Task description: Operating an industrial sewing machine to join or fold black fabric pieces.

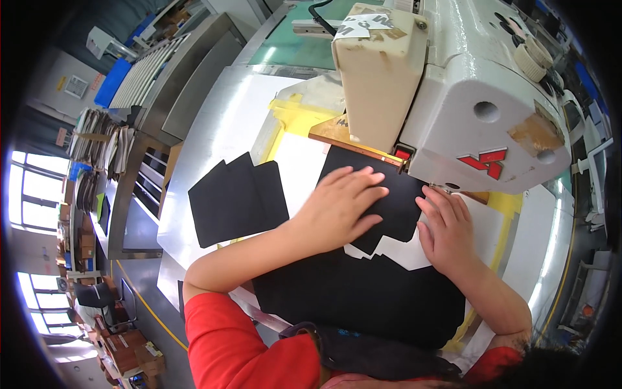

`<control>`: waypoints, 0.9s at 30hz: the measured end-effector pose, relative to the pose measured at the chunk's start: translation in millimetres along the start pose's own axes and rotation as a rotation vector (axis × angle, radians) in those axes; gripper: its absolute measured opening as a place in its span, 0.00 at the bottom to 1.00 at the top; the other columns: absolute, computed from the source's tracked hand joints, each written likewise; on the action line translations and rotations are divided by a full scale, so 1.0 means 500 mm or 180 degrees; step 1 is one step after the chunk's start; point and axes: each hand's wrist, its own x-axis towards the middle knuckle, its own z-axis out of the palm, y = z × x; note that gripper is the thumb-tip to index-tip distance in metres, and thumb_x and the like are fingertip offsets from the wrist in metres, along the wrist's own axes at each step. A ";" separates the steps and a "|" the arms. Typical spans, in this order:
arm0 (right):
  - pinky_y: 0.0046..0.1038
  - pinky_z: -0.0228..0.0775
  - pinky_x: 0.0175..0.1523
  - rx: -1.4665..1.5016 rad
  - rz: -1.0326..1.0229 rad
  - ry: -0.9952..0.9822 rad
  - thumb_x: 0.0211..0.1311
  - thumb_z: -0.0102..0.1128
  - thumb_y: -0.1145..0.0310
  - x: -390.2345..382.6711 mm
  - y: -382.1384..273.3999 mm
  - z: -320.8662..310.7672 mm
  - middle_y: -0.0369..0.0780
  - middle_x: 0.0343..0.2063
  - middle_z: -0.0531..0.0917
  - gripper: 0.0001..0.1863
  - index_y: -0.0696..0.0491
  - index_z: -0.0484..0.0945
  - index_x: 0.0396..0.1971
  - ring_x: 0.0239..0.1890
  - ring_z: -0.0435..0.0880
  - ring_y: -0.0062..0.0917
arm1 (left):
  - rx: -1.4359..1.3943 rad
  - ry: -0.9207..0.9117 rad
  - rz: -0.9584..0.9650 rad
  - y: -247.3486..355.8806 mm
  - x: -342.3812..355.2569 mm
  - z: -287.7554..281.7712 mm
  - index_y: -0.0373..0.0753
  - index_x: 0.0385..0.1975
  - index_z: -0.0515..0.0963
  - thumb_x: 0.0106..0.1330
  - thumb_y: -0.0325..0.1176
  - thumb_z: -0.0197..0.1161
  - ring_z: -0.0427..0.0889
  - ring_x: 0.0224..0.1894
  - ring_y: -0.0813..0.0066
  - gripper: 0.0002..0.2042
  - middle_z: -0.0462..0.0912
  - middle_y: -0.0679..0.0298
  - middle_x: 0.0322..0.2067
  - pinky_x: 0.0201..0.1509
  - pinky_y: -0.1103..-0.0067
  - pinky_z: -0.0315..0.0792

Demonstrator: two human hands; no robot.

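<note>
A black flat panel (395, 201) lies under the head of a white industrial sewing machine (453, 110). My left hand (346, 206) rests flat on this panel with its fingers spread. At the panel's right edge, close below the machine head, my right hand (446, 227) touches it with fingertips stretched forward. A brown guide bar (356, 148) runs along the panel's far edge. Nearer to me, a larger stack of black pieces (363, 298) lies across the table's front. Left of my left hand sit more black pieces (238, 201), overlapping one another. The needle area is mostly hidden.
Yellow tape (295, 113) borders the white work surface. A beige box-shaped housing (379, 78) stands over the table beside the machine head. Further left are a metal-framed conveyor (162, 84) and stacked sheets (100, 142). Cardboard boxes (133, 353) sit on the floor at lower left.
</note>
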 end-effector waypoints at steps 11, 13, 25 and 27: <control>0.42 0.61 0.64 0.0747 -0.0637 -0.0645 0.54 0.67 0.56 0.056 -0.103 0.002 0.47 0.57 0.74 0.32 0.60 0.72 0.55 0.60 0.73 0.38 | 0.0271 0.0081 -0.3555 -0.218 -0.269 -0.250 0.32 0.41 0.77 0.48 0.40 0.76 0.81 0.43 0.62 0.25 0.81 0.53 0.40 0.47 0.70 0.74; 0.42 0.61 0.64 0.0072 -0.0758 -0.0859 0.55 0.65 0.58 0.076 -0.131 0.015 0.48 0.55 0.75 0.31 0.61 0.72 0.55 0.58 0.74 0.39 | 0.0133 -0.0207 -0.3559 -0.227 -0.259 -0.253 0.32 0.38 0.78 0.48 0.40 0.76 0.81 0.40 0.63 0.22 0.82 0.54 0.39 0.44 0.69 0.73; 0.37 0.76 0.48 -0.1696 -0.1062 -0.0107 0.50 0.56 0.74 0.116 -0.159 0.088 0.43 0.25 0.75 0.22 0.65 0.78 0.48 0.26 0.76 0.29 | 0.0449 -0.0031 -0.1665 -0.144 -0.196 -0.302 0.38 0.32 0.77 0.46 0.22 0.73 0.79 0.33 0.58 0.14 0.80 0.59 0.28 0.39 0.69 0.71; 0.36 0.76 0.48 -0.1823 -0.0985 -0.0109 0.50 0.57 0.74 0.115 -0.162 0.098 0.42 0.24 0.75 0.21 0.64 0.79 0.46 0.26 0.77 0.29 | 0.0201 -0.0376 -0.1624 -0.153 -0.189 -0.315 0.39 0.33 0.78 0.45 0.23 0.74 0.80 0.28 0.59 0.15 0.81 0.60 0.25 0.35 0.71 0.72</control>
